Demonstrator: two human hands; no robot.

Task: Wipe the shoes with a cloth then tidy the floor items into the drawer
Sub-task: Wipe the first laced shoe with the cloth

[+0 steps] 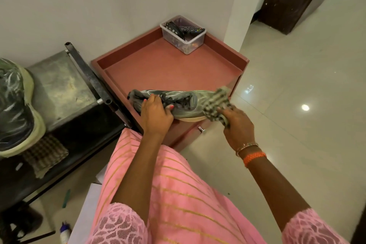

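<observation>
Head view: left hand [156, 113] grips a shoe [174, 101] at the front edge of the cabinet [178, 69] while right hand [235, 123] clutches the cloth [216, 105] against its toe, wiping apparently underway, second shoe [17, 109] left of the cabinet, tidying seemingly not begun.

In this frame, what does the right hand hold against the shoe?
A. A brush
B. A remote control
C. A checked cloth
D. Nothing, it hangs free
C. The right hand grips a checked cloth laid over the toe end of the shoe, while the left hand holds the shoe near its laces over the reddish cabinet top.
</observation>
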